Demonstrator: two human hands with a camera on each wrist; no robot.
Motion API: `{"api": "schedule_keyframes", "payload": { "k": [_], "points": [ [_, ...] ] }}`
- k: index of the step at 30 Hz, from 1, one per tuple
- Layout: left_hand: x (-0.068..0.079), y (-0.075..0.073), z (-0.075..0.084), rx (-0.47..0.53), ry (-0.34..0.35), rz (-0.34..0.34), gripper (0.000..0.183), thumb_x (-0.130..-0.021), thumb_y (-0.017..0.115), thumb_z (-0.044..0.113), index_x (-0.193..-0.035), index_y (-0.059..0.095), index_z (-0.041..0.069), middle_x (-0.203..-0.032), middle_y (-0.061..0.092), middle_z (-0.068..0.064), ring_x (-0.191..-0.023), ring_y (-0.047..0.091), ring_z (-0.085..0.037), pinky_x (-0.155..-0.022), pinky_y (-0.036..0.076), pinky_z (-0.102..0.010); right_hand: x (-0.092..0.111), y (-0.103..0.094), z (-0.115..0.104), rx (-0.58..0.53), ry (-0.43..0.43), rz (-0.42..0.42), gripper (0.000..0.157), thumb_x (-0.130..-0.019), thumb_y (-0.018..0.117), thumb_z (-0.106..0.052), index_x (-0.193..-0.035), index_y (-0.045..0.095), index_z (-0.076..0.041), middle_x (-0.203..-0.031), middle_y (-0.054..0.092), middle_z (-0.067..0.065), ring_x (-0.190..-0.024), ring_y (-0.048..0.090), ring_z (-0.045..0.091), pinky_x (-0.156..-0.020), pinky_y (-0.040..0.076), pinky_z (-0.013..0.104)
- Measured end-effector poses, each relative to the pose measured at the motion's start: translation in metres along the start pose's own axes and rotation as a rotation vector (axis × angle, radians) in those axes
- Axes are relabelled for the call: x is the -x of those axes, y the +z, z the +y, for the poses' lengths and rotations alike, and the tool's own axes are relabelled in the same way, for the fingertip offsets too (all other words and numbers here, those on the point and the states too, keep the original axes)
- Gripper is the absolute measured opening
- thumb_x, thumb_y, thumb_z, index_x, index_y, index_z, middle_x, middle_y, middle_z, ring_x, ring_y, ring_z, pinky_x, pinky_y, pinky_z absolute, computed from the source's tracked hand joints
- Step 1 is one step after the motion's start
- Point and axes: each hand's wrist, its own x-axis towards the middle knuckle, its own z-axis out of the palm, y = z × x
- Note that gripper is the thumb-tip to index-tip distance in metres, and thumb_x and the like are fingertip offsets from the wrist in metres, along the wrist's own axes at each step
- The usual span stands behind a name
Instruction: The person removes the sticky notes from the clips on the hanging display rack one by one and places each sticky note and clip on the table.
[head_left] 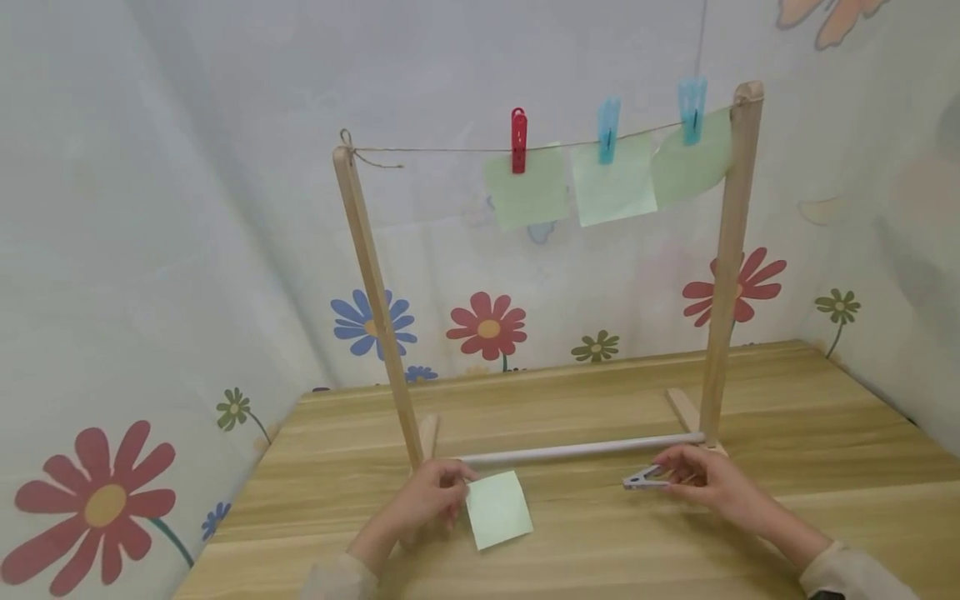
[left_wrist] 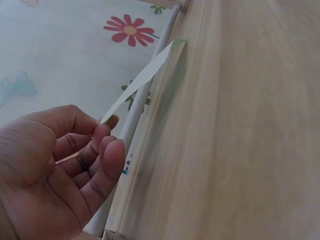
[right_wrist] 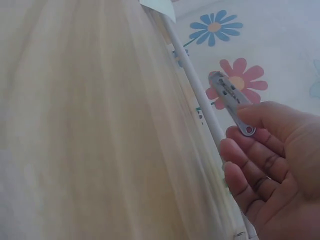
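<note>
- Green note, one: jutting from the left hand, whose thumb and fingers are pinching its left edge above the table.
- Grey clip, one: sitting in the right hand, whose thumb and fingers are pinching it.
- Risk, note: possibly slipping or bending, one edge bearing everything.
- Risk, clip: possibly twisting free, fingers squeezing off-centre.
- Risk, string: possibly sagging, added weight pulling.

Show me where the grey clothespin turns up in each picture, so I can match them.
Head: the grey clothespin is right of centre, low down, pinched in the right hand.
Left wrist: not in it.
Right wrist: the grey clothespin is right of centre, above the middle.
Shared landmark: the long white rod, visible in all three.
</note>
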Motion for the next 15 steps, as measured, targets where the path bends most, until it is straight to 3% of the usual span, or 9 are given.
{"api": "schedule_keyframes", "payload": {
  "k": [8, 15],
  "points": [
    [-0.001, 0.0001, -0.0066, -0.031, 0.003, 0.012, 0.026, -0.088, 0.056, 0.001, -0.112, 0.062, -0.008, -0.065, 0.056, -0.002, -0.05, 0.053, -0.006, -0.045, 0.052, -0.021, 0.0057, 0.0029, 0.0048, 0.006, 0.069, -0.022, 0.026, -0.086, 0.067, -0.001, -0.108, 0.058, 0.008, -0.094, 0.065, 0.017, -0.079, 0.059, -0.005, -0.059, 0.052, 0.02],
    [-0.001, 0.0009, -0.0081, -0.082, -0.035, 0.049, 0.023, -0.091, 0.056, 0.003, -0.111, 0.065, -0.004, -0.064, 0.055, -0.002, -0.047, 0.05, -0.007, -0.042, 0.049, -0.02, 0.0051, 0.0063, 0.0075, 0.059, 0.032, 0.008, 0.027, -0.081, 0.071, 0.001, -0.105, 0.06, 0.007, -0.086, 0.067, 0.011, -0.075, 0.058, -0.006, -0.055, 0.05, 0.02]
  ]
}}
